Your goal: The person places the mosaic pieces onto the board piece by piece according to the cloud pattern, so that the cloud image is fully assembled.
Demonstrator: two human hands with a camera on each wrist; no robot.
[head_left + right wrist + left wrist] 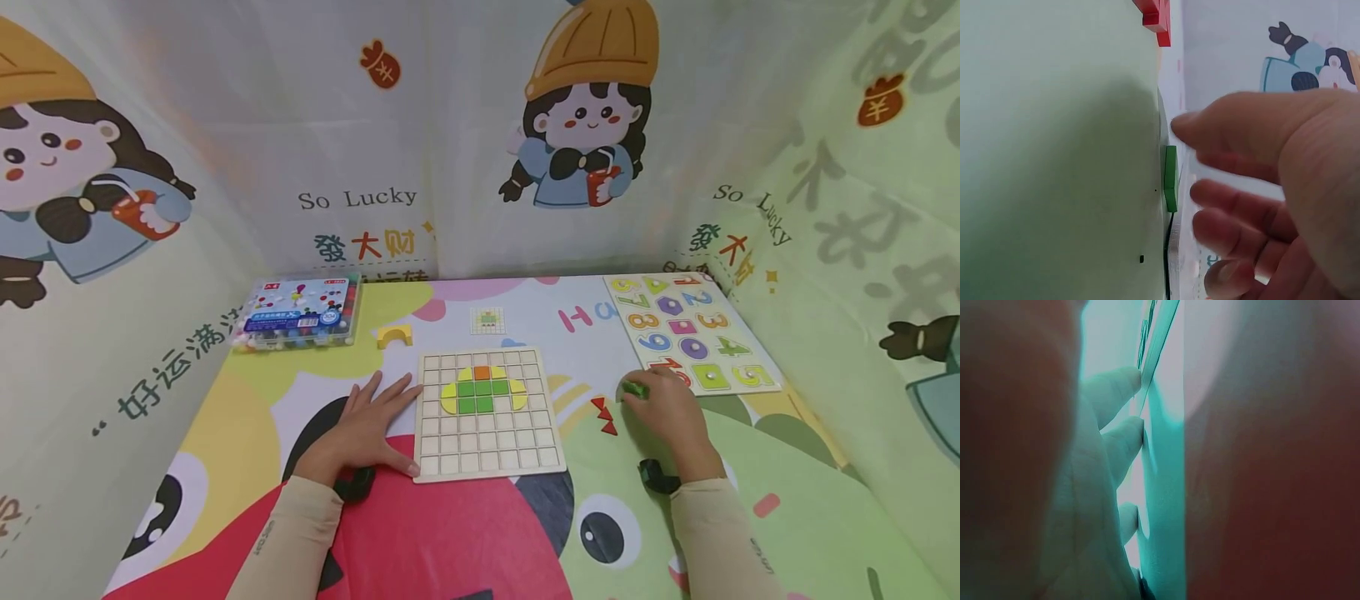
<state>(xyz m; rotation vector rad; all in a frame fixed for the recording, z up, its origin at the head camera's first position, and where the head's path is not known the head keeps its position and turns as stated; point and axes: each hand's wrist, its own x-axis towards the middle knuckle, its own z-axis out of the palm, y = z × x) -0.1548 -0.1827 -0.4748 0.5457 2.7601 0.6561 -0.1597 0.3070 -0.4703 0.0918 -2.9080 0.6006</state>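
Observation:
A square wooden grid board (489,458) lies on the table, with green, yellow and orange pieces (476,396) set in its upper middle. My left hand (369,429) rests at its left side, fingers spread, thumb at the lower left corner. In the left wrist view, fingertips (1125,434) touch the board's edge. My right hand (667,410) is over a small green block (1171,178), which lies on the table. Loosely bent, the right fingers (1222,228) and thumb stand a little apart from the block. Several red triangular pieces (603,415) lie left of that hand.
A yellow arch block (394,336) and a small pattern card (487,321) lie behind the board. At the back left is a clear plastic box (300,312) of colourful parts. A number and shape puzzle board (693,333) lies at the back right. Printed curtains hang around the table.

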